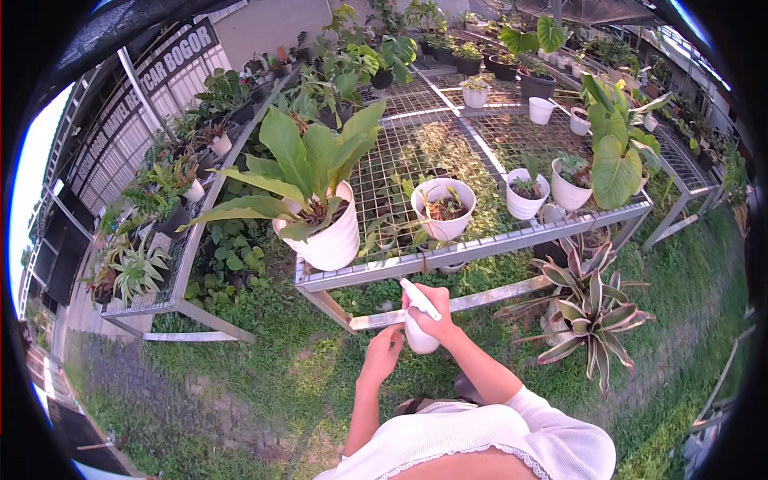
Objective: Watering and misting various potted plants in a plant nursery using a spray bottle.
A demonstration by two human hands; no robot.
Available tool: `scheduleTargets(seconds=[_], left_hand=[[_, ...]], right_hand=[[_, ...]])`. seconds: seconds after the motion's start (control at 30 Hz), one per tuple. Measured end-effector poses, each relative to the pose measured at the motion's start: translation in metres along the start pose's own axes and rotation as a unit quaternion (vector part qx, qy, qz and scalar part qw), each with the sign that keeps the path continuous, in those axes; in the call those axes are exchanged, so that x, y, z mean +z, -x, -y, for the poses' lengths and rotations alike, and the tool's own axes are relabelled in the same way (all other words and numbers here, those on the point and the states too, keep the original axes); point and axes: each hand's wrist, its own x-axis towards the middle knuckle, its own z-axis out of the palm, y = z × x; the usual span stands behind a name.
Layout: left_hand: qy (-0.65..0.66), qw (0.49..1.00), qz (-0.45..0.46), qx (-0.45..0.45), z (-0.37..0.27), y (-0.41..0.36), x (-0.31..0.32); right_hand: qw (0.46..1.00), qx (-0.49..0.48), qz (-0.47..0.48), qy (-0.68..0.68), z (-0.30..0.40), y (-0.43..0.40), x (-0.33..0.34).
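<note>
A white spray bottle [421, 339] is in my right hand [440, 313], which is wrapped around its neck below the spray head. The nozzle points up and left, toward the front rail of the metal mesh table [492, 247]. My left hand [383, 353] is close against the bottle's left side with its fingers curled; whether it touches the bottle is unclear. Past my hands, a large broad-leaved plant [312, 156] grows in a ribbed white pot [327, 243] at the table's near left corner. To its right is a white pot [445, 225] of dark soil with small shoots.
Further right on the table are a small white pot [526, 204], another white pot [569, 191] and a big-leaved plant [618, 162]. A bromeliad-like striped plant [591, 324] stands low at right. Another plant bench [198, 270] runs along the left. Grass [288, 372] covers the ground.
</note>
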Motion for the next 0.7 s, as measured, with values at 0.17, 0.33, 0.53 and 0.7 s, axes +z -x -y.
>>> scheduleTargets(seconds=[0.17, 0.33, 0.53, 0.7], left_hand=[[-0.062, 0.993, 0.045, -0.091, 0.028, 0.057, -0.024], [-0.022, 0.989, 0.066, -0.132, 0.073, 0.090, -0.038], [-0.121, 0.977, 0.154, -0.082, 0.061, 0.068, -0.023], [-0.078, 0.980, 0.185, 0.012, 0.018, 0.042, 0.008]], right_hand=[[0.992, -0.008, -0.118, -0.032, 0.009, 0.026, 0.002], [0.956, 0.091, -0.274, 0.048, 0.008, 0.078, -0.078], [0.862, 0.037, -0.443, 0.244, 0.023, 0.148, -0.166], [0.821, 0.012, -0.510, 0.256, 0.058, 0.163, -0.233]])
